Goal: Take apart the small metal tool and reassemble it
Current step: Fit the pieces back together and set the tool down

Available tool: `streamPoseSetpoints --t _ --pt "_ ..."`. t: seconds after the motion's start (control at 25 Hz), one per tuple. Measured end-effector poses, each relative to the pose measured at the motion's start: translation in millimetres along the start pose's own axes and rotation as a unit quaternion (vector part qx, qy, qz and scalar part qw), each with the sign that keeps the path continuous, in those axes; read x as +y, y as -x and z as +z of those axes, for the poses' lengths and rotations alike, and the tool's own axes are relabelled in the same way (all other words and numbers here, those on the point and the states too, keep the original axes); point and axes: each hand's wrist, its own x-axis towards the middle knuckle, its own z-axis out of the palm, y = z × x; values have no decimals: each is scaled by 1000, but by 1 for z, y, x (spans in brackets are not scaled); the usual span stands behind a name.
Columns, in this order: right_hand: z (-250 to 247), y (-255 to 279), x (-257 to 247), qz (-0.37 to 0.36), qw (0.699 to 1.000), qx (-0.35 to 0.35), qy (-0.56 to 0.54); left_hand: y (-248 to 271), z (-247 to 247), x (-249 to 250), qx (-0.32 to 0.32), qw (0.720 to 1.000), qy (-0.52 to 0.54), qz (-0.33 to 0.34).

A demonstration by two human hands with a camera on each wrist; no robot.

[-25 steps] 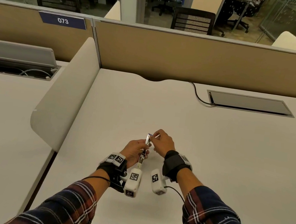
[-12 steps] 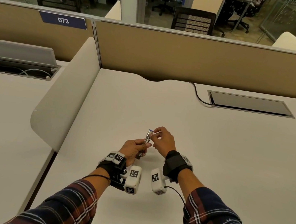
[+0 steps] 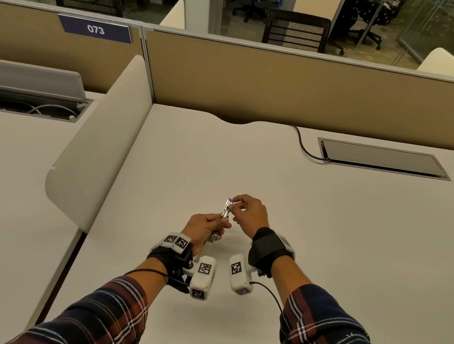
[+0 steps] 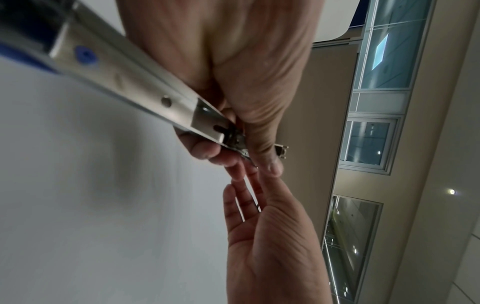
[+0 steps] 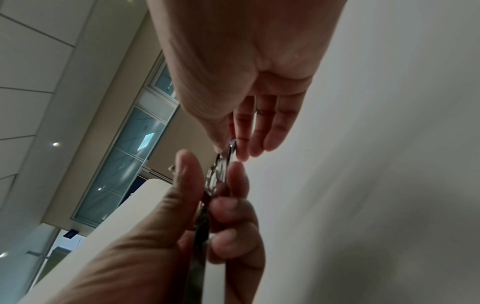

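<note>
**Small metal tool: held in the air over the table, top end being worked**

Small metal tool (image 3: 224, 213) is off the table (image 3: 328, 228), held between both hands near the front edge, tilted with its far end up. Looks like a slim steel channel with a blue part at the near end, going by the left wrist view.

Risks from here, my read:
- The piece at the top end is tiny. If the pinch slips it drops to the table and may bounce out of reach.
- Both hands are unsupported, so any wobble could misalign the parts and jam them.
- Can't tell if this is removal or refit; forcing the wrong way could bend the thin metal.

Fingers:
- Left hand (image 3: 207, 225): wrapped round the tool's body, thumb and fingers (image 5: 228, 207) curled tight on it.
- Right hand (image 3: 246, 212): thumb and forefinger closed narrow on the tool's upper end; remaining fingers (image 5: 275, 123) straight and loose, holding nothing.
</note>
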Motion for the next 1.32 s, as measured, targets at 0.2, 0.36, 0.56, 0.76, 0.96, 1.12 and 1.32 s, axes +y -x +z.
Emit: streamPoseSetpoints --t 0.2,0.36,0.56,0.76,0.96,1.12,1.32 --pt "-1 -2 -4 3 1000 -2 6 2 1 2 -52 998 38 -14" --pt "1 -4 -7 -4 1000 -5 13 3 4 5 -55 996 65 -9" --pt "2 -4 -10 -7 1000 -6 11 3 1 3 -30 998 54 5" --pt "1 -4 -9 0 1000 -4 4 4 -1 5 -79 993 89 -19" --pt "6 -5 -14 -23 1000 -10 6 1 1 3 -25 996 84 -8" --pt "6 -5 -10 -27 999 -15 7 3 3 10 -37 995 90 -14" --pt "3 2 -5 -18 999 -36 -13 -2 2 11 7 998 53 -24"
